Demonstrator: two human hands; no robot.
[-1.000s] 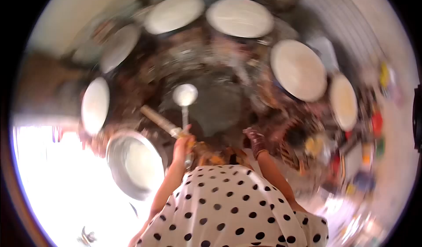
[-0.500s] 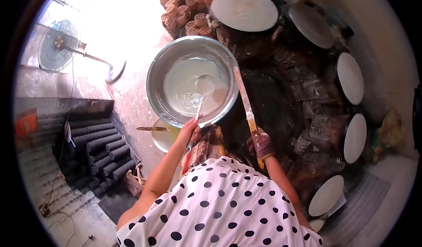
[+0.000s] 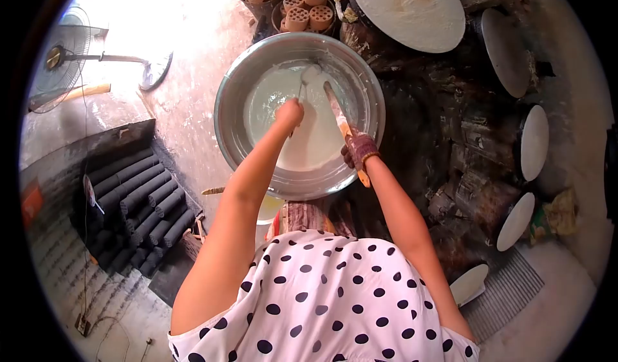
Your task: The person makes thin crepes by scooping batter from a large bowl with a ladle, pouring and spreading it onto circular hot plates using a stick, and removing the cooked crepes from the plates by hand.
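Note:
A large metal basin (image 3: 225, 120) stands in front of me with white, milky liquid (image 3: 264, 104) in it. My left hand (image 3: 290, 113), bare, is closed round the handle of a ladle (image 3: 311, 74). The ladle's bowl is at the liquid toward the basin's far side; how deep it sits I cannot tell. My right hand (image 3: 362, 149), in a dark reddish glove, grips a long flat wooden stick (image 3: 337, 109) near its lower end. White residue coats the stick, and its far tip points over the basin's right half.
Round white-topped stoves (image 3: 412, 8) curve along the right side. Perforated clay-coloured briquettes (image 3: 297, 18) stand behind the basin. Black coal cylinders (image 3: 138, 194) are stacked at left, below a standing fan (image 3: 58, 58). A light-coloured bucket (image 3: 270, 209) sits partly under the basin's near edge.
Both hands have moved forward over the basin. The ladle has gone toward the far side, and the stick has swung from outside the right rim to over the liquid. The view has shifted.

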